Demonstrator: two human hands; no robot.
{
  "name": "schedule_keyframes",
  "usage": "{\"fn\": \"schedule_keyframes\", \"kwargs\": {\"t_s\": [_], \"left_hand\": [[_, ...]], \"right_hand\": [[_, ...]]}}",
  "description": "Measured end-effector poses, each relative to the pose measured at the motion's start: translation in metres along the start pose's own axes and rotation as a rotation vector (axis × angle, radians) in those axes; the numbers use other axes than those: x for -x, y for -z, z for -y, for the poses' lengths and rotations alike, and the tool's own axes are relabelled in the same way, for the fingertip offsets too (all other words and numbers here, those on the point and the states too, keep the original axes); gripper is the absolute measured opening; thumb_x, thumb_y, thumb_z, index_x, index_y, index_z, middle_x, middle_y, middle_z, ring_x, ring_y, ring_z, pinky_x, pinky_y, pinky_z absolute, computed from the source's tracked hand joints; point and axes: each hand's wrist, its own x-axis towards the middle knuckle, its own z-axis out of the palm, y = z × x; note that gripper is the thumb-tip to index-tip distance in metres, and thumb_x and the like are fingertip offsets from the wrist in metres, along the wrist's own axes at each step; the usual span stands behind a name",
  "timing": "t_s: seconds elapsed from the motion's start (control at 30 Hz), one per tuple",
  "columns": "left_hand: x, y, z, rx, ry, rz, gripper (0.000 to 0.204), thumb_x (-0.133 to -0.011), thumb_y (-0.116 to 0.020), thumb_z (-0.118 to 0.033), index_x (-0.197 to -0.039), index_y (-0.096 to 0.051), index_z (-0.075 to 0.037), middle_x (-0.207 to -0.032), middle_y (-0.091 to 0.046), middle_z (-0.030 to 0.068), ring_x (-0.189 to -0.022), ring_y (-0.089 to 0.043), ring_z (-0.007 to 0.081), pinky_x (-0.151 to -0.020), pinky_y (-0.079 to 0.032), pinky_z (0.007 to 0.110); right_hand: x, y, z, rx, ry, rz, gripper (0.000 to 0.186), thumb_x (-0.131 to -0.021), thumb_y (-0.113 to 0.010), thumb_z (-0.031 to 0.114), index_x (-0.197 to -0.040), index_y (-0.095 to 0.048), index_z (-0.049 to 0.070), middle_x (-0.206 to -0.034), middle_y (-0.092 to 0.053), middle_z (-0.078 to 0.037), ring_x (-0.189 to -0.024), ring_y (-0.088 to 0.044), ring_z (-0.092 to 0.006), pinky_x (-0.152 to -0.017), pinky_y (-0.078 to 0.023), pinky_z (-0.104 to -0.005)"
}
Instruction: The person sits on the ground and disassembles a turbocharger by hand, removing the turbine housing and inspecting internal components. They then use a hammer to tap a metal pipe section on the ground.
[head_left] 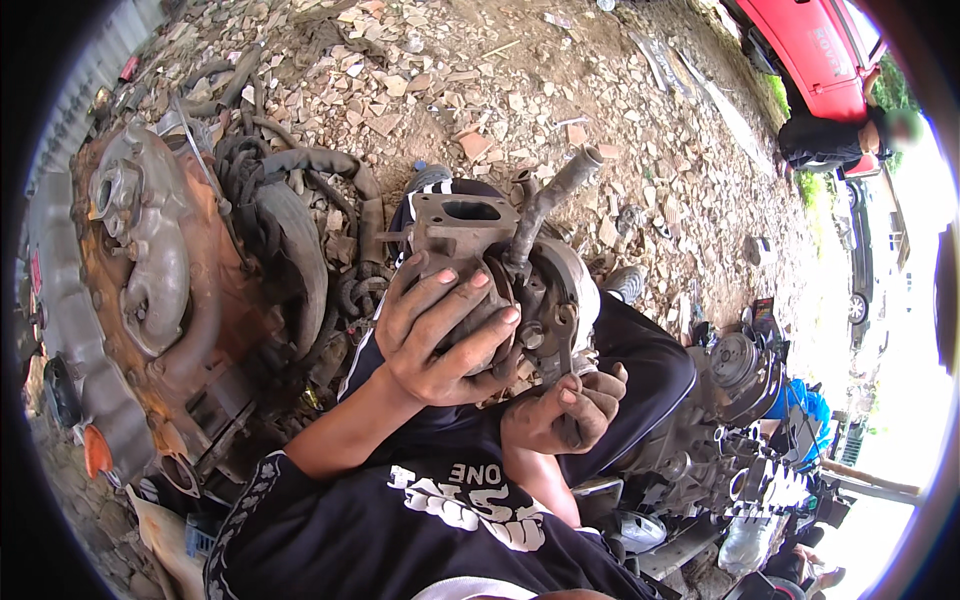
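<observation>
Where my black T-shirt gives way to dark trousers, a grimy turbocharger sits above my lap, between me and the stony ground beyond. My left hand is wrapped around its near-left side, fingers spread over the housing. Its flange faces up, and a stubby metal pipe slants away to the right. With my right hand I pinch the lower end of a small wrench, whose upper end lies against the turbocharger; whether it seats on a bolt, I cannot tell. At my left lies a rusty engine with black hoses beside it; at my right, grey engine parts and a blue bag. Past the broken-stone ground, a person in dark clothes is by a red vehicle.
</observation>
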Motion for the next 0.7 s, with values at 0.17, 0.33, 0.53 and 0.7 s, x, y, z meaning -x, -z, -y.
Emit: {"fn": "schedule_keyframes", "kwargs": {"t_s": [0.17,0.33,0.53,0.7], "left_hand": [[-0.001,-0.002,-0.005,-0.026,-0.055,0.022,0.041,-0.076,-0.08,-0.037,-0.114,-0.073,-0.023,-0.129,-0.064,0.0088,-0.128,-0.054,0.033,-0.107,-0.05,0.059],[0.0,-0.001,-0.004,-0.026,0.007,-0.002,0.036,-0.081,-0.077,-0.039,-0.114,-0.076,-0.025,-0.131,-0.064,0.0074,-0.128,-0.056,0.0301,-0.107,-0.051,0.057],[0.0,-0.001,-0.007,-0.039,0.049,-0.012,0.037,-0.079,-0.078,-0.037,-0.114,-0.076,-0.025,-0.129,-0.061,0.0068,-0.124,-0.057,0.0308,-0.106,-0.052,0.057],[0.002,0.002,-0.006,-0.041,0.04,-0.011,0.037,-0.078,-0.079,-0.037,-0.113,-0.077,-0.025,-0.128,-0.061,0.0066,-0.124,-0.057,0.0312,-0.105,-0.052,0.057]], "right_hand": [[0.019,-0.011,-0.009,0.087,-0.066,-0.163,0.006,-0.099,-0.063,0.012,-0.102,-0.062,0.016,-0.098,-0.053,-0.003,-0.099,-0.053,-0.0225,-0.113,-0.034,-0.0545],[0.011,-0.003,-0.018,0.147,0.016,-0.08,0.008,-0.097,-0.064,0.017,-0.103,-0.059,0.018,-0.116,-0.047,-0.009,-0.12,-0.048,-0.0291,-0.114,-0.034,-0.0591],[0.018,-0.014,-0.016,0.109,-0.01,-0.094,0.014,-0.097,-0.062,0.017,-0.111,-0.057,0.018,-0.121,-0.046,-0.01,-0.122,-0.048,-0.0282,-0.115,-0.035,-0.0601],[0.007,-0.009,-0.009,0.102,-0.085,-0.141,0.016,-0.095,-0.066,0.02,-0.107,-0.059,0.027,-0.118,-0.046,-0.002,-0.12,-0.046,-0.0267,-0.114,-0.034,-0.0563]]}}
